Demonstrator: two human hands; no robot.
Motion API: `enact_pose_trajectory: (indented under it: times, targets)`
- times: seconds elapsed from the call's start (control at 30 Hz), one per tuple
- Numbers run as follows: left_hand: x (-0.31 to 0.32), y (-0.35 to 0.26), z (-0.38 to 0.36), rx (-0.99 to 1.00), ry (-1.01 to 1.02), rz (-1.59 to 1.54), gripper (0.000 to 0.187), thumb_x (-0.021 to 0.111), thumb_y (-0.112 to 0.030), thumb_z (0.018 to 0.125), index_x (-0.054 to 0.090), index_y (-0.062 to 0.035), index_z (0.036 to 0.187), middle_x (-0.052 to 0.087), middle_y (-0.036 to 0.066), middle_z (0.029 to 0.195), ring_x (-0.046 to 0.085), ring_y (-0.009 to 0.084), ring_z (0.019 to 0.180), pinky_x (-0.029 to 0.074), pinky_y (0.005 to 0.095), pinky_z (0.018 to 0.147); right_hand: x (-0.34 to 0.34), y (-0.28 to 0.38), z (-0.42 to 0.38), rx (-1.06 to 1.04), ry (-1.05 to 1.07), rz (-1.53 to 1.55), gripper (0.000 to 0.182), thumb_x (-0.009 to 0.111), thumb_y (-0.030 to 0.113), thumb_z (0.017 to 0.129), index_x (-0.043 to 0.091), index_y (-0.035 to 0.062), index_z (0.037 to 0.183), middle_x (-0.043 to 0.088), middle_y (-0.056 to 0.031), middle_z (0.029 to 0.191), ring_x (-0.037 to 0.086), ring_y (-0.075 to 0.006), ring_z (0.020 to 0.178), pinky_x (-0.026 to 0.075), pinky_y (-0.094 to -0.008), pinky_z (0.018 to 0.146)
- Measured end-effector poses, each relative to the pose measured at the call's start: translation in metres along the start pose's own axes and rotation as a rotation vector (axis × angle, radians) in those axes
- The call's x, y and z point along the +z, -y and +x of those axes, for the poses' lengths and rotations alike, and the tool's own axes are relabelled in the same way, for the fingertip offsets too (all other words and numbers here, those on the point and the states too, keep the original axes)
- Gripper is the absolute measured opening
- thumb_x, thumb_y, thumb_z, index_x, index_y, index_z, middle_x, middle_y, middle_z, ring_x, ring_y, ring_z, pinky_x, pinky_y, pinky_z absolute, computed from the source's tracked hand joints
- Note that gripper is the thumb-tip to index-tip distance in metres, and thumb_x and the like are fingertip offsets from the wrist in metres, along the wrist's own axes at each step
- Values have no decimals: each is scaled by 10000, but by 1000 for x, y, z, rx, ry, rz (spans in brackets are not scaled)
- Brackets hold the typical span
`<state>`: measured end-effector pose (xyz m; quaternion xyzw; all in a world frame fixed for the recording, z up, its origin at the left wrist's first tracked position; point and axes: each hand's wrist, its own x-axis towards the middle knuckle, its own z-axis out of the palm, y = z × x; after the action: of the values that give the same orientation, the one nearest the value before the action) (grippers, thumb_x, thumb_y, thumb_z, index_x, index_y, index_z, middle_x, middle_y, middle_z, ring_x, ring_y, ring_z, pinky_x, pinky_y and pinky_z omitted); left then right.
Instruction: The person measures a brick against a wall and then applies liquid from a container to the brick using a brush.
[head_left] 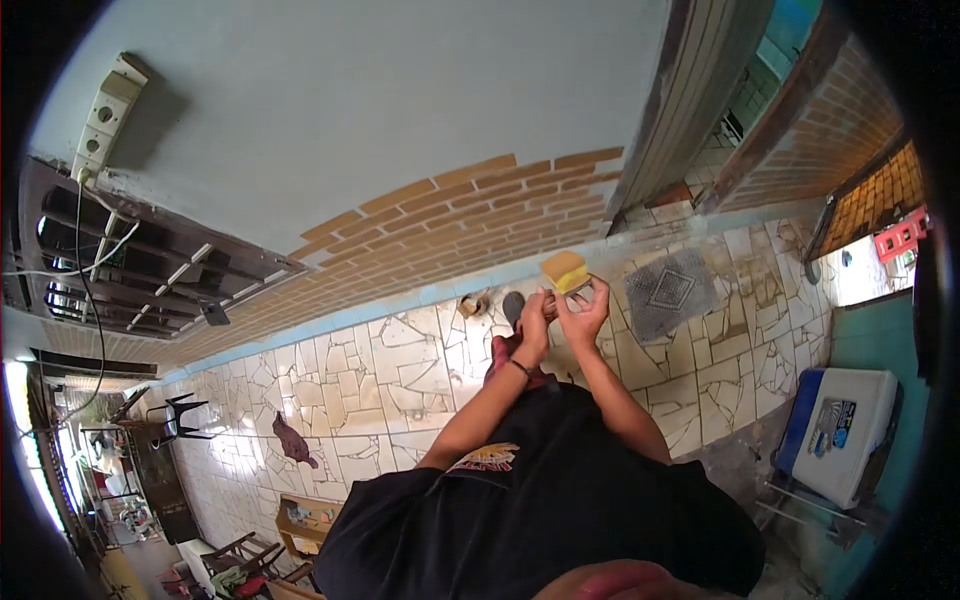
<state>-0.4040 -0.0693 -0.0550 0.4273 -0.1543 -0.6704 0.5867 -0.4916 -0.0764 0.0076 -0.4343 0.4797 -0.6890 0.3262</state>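
A small block with a tan top and a bright yellow side [567,270], like a sponge, is held up in front of me over the tiled floor. My right hand [586,312] grips its lower right side with bent fingers. From the left, my left hand [535,322] closes in against the block's lower edge, fingertips close to the right hand's. Its wrist carries a dark band. The underside of the block is hidden behind the fingers.
A wall with painted brick shapes [470,208] runs ahead. On the floor lie a grey mat [672,294] and a dark cloth [294,440]. A white and blue cooler [838,435] stands right, a black stool [180,416] left. A power strip [106,118] hangs on the wall.
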Motion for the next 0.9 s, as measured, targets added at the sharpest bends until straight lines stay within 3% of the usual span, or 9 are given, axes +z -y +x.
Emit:
enact_pose_trajectory:
  times: [0.1, 0.13, 0.23, 0.27, 0.4, 0.53, 0.7, 0.9]
  targets:
    - [19, 27, -77, 142, -56, 54, 334, 487, -418, 986, 552, -106, 885, 387, -48, 734, 345, 71, 658, 312, 237, 596, -43, 40, -34, -296, 101, -363, 525, 723, -92, 653, 526, -2, 1131, 537, -144, 1124, 574, -291, 1026, 552, -393, 793]
    - [20, 31, -94, 190, -33, 53, 332, 521, -403, 975, 594, -83, 928, 465, -40, 746, 397, 70, 681, 344, 230, 625, -52, 62, -41, -394, 100, -456, 433, 715, -24, 667, 584, 21, 1076, 548, -138, 1100, 561, -348, 1005, 481, -454, 847]
    - [38, 25, -137, 166, -53, 289, 382, 568, -412, 951, 641, -44, 1026, 584, 7, 839, 508, 94, 751, 416, 244, 702, -80, 69, -64, -536, 192, -629, 351, 709, 75, 721, 613, 63, 1058, 558, -115, 1084, 549, -339, 1002, 402, -474, 880]
    - [48, 26, -144, 132, -117, 234, 359, 574, -377, 960, 629, -24, 991, 570, 7, 827, 528, 110, 722, 449, 254, 663, -85, 72, -74, -513, 184, -678, 323, 676, 92, 728, 646, 111, 1049, 568, -68, 1081, 527, -288, 1060, 371, -453, 892]
    - [84, -5, -188, -22, -288, 157, 321, 648, -374, 914, 642, -60, 848, 536, -35, 685, 491, 69, 618, 374, 223, 532, -101, 79, -95, -569, 166, -757, 322, 687, 92, 719, 660, 167, 1031, 558, -53, 1073, 518, -269, 1045, 360, -460, 887]
    - [52, 9, -188, 12, -220, 59, 320, 630, -376, 924, 608, -83, 799, 513, -36, 664, 463, 69, 601, 357, 232, 522, -100, 88, -103, -628, 235, -756, 321, 698, 93, 710, 663, 171, 1020, 560, -34, 1065, 511, -259, 1035, 357, -449, 885]
    - [25, 17, -182, 56, -236, -138, 330, 637, -366, 918, 579, -109, 720, 417, -70, 632, 344, 54, 553, 252, 221, 505, -88, 95, -107, -662, 372, -664, 368, 697, 5, 682, 643, 127, 1025, 566, -60, 1062, 516, -295, 1032, 386, -440, 888]
    - [13, -15, -157, 189, -195, -121, 289, 601, -299, 948, 569, -56, 795, 407, -57, 621, 320, 53, 544, 241, 224, 503, -63, 88, -91, -591, 454, -495, 338, 697, -17, 673, 615, 64, 991, 559, -137, 1075, 515, -359, 1021, 428, -443, 876]
